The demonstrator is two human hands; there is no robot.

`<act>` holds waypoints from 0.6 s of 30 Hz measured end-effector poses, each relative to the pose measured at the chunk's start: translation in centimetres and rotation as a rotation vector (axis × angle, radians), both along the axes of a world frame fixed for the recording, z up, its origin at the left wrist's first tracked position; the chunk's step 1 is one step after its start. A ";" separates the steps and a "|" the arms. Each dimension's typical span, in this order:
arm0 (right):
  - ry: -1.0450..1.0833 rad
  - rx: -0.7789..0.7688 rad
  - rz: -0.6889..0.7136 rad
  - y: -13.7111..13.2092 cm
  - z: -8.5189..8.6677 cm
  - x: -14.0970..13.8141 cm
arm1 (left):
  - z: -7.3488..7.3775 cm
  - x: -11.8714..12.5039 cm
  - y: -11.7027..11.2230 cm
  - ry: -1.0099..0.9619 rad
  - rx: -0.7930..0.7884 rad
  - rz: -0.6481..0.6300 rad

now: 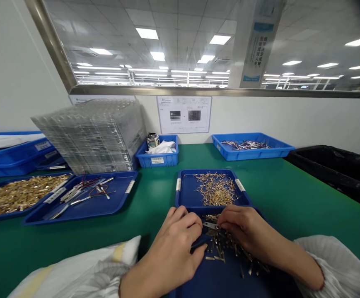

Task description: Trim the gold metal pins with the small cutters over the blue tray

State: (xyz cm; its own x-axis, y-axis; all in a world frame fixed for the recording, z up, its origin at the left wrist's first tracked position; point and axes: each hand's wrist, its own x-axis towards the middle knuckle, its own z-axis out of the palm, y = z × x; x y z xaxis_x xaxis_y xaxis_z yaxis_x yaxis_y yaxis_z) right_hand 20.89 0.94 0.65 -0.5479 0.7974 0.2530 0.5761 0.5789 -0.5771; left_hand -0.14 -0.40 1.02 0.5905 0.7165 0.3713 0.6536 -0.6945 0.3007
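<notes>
My left hand (180, 242) is closed around blue-handled pliers (210, 226), with the metal jaws pointing right. Fingers of my right hand (245, 227) pinch together right at the jaw tips; the small piece between them is mostly hidden. Both hands are over a dark blue tray (211, 277) at the front, in which many small brass-coloured metal pieces (219, 250) lie scattered. Just behind it, another blue tray (187, 194) carries a heap of slim gold-coloured pins (218, 190).
To the left are a tray of tools and wires (105, 209) and a tray of gold parts (21, 194). Clear plastic trays (89, 136) are stacked behind them. At the back stand a small blue bin (158, 160) and a shallow blue bin (251, 154). A black bag (338, 165) is at right.
</notes>
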 end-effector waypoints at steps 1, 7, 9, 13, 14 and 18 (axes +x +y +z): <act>0.002 -0.008 -0.012 0.0 0.0 0.0 | 0.0 0.0 0.0 0.020 -0.008 0.010; 0.000 0.000 -0.088 -0.2 0.3 -0.2 | 0.1 0.1 0.0 0.021 0.004 0.033; 0.010 -0.004 -0.093 -0.2 0.4 -0.2 | 0.2 0.1 0.0 0.004 0.017 0.031; 0.036 -0.039 -0.121 -0.3 0.5 -0.4 | 0.3 0.2 0.0 -0.040 0.051 0.010; 0.046 -0.052 -0.129 -0.3 0.5 -0.4 | 0.3 0.2 0.0 -0.057 0.061 0.002; 0.103 -0.096 -0.164 -0.4 0.7 -0.5 | 0.3 0.2 0.0 -0.106 0.094 -0.021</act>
State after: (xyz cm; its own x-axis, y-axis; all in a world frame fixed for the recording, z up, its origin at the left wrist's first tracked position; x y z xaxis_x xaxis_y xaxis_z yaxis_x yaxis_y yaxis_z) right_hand 20.37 0.56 1.35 -0.3838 0.8969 0.2198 0.5930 0.4219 -0.6858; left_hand 0.06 -0.42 1.27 0.5588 0.6638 0.4972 0.6065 -0.7359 0.3008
